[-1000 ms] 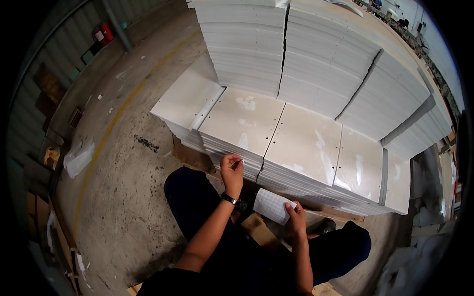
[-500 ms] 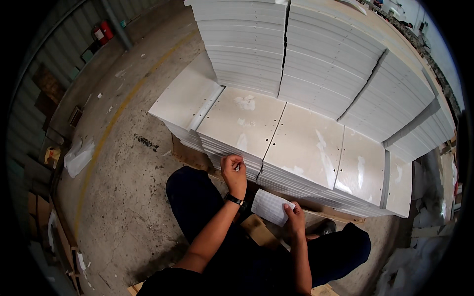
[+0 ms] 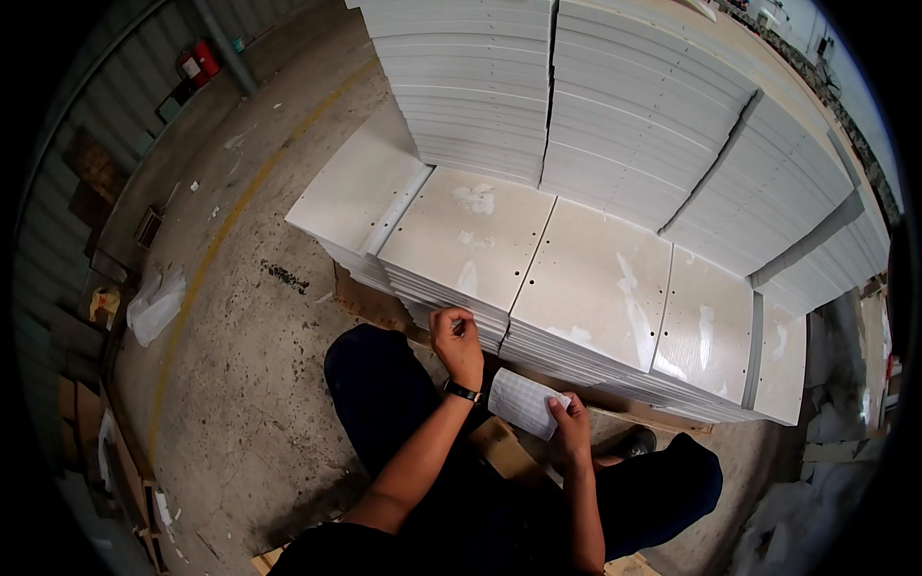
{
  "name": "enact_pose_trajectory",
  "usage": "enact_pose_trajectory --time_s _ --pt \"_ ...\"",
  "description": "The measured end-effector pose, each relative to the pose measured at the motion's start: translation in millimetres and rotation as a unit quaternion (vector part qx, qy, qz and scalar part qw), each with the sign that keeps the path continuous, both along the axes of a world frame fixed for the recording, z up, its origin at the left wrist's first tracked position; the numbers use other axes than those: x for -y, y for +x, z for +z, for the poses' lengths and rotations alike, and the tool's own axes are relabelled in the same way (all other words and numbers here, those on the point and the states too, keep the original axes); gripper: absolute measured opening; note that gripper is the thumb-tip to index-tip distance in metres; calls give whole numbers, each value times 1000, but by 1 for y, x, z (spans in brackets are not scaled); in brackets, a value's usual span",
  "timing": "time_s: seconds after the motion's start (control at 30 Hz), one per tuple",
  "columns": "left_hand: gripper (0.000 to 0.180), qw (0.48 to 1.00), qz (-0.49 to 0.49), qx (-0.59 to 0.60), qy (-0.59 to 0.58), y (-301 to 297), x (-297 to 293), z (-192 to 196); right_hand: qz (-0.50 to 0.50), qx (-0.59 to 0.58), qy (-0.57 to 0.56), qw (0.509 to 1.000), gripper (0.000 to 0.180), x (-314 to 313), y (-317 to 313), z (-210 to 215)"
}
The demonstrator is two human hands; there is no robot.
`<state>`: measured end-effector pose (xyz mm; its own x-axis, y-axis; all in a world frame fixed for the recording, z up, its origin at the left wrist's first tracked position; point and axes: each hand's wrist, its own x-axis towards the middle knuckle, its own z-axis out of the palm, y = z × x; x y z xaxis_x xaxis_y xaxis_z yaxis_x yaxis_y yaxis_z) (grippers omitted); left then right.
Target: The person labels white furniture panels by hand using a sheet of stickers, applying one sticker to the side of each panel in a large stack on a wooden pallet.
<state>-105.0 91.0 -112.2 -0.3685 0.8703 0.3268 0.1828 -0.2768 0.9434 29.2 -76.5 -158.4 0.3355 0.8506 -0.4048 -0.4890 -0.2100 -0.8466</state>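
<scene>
My right hand grips the right edge of a small white sticker sheet with a fine grid on it, thumb on top. The sheet is tilted above my lap. My left hand is closed with its fingertips pinched, right by the front edges of a low stack of white panels. Whatever may be between those fingertips is too small to make out. The panels have small drilled holes and pale smears on their top faces. A dark watch is on my left wrist.
Taller stacks of white panels rise behind the low row. A wooden pallet edge shows beneath. A wooden block lies below the sheet. To the left are a yellow floor line, a white plastic bag and fire extinguishers.
The left hand has shifted very slightly down and right, and its fingers have curled a little. The right hand and sheet have hardly moved.
</scene>
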Motion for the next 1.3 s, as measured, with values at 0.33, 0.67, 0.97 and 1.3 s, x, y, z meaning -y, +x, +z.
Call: enact_pose_trajectory --time_s 0.33,0.67,0.97,1.3 --pt "22 980 38 -192 44 -28 -7 8 10 15 1 1000 10 0 2 4" --pt "25 984 -72 -160 -1 -50 -29 -2 9 14 -9 1000 10 -4 -4 15" --pt "10 965 -190 -172 51 -11 26 5 10 70 -10 997 9 0 0 18" --pt "13 840 -504 -201 22 13 60 -14 13 194 -12 981 12 6 2 14"
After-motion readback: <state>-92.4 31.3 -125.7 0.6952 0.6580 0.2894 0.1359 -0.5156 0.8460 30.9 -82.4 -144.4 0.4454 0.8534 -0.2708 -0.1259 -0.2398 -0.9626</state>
